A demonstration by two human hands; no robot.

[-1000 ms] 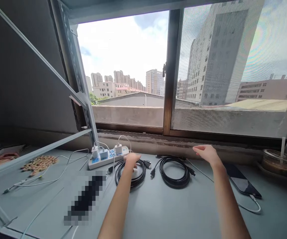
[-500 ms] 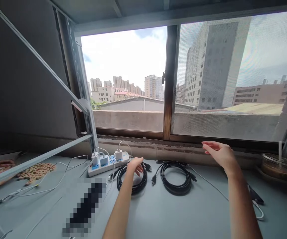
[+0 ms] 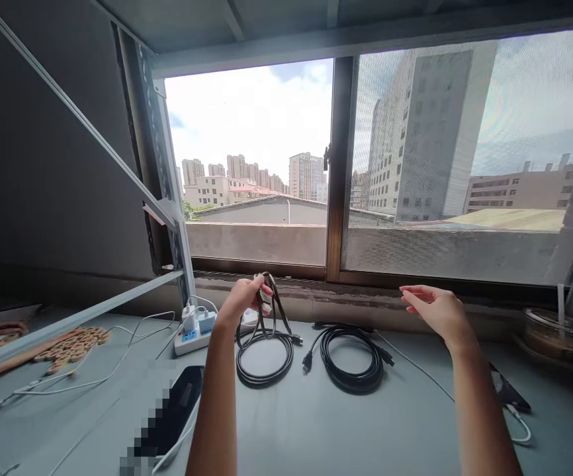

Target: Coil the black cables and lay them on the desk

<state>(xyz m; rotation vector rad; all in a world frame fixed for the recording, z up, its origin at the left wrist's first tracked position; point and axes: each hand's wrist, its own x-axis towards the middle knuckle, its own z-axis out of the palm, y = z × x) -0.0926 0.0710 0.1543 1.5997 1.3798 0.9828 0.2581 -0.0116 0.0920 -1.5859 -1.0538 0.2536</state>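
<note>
My left hand (image 3: 243, 301) is closed on some strands of a black cable (image 3: 265, 381), lifted in a loop above the grey table (image 3: 311, 436). The rest of that cable lies coiled below the hand. A second coiled black cable (image 3: 351, 386) rests to its right, one plug (image 3: 307, 361) pointing left. My right hand (image 3: 435, 312) hovers in the air, up and to the right of the second coil. Its fingers are loosely bent, slightly apart from the thumb, with nothing visible in them.
A white power strip (image 3: 192, 345) with plugged-in chargers stands partly behind my left forearm. A partly pixelated phone (image 3: 182, 400) lies nearby. A lidded cup with a straw (image 3: 557, 337) stands right. Another person's hand (image 3: 6, 332) is beside small tan pieces (image 3: 75, 347) at left.
My left hand has risen and moved left, lifting strands of the left cable off its coil. My right hand has barely moved.
</note>
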